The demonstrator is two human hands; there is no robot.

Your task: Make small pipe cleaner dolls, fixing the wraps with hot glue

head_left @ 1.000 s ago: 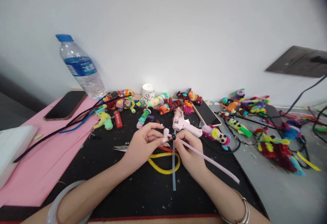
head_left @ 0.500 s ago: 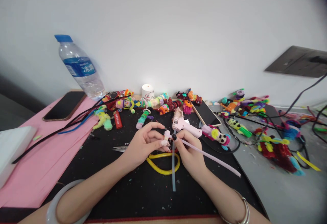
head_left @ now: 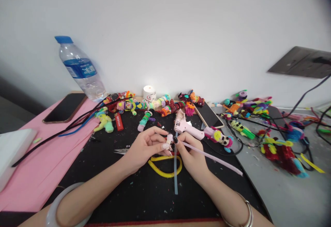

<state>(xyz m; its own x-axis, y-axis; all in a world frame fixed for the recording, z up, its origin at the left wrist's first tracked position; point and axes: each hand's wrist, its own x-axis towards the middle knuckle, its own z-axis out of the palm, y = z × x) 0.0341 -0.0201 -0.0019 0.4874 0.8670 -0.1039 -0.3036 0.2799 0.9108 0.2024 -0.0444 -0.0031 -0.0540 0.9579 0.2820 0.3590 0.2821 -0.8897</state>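
A small, fuzzy pale-pink and cream piece point(head_left: 169, 139) is pinched by the fingers of the left hand point(head_left: 145, 143) above the flat black mat point(head_left: 144, 199), apparently to steady it, while the right hand point(head_left: 192, 155) pinches a fuzzy pale-lilac strand point(head_left: 214, 158) beside it (whether they join is hidden). A pale-pink plastic glue gun point(head_left: 190, 130) lies just beyond, probably for easy reach.

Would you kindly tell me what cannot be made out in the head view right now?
In the head view:
- Small pale piece: partly covered by the left hand's fingers; too small for detail.
- Lilac strip: its near end is hidden by the right hand's fingers.
- Metal blades: the left hand hides whether they join the yellow loop.
- White block: cut off by the left edge.
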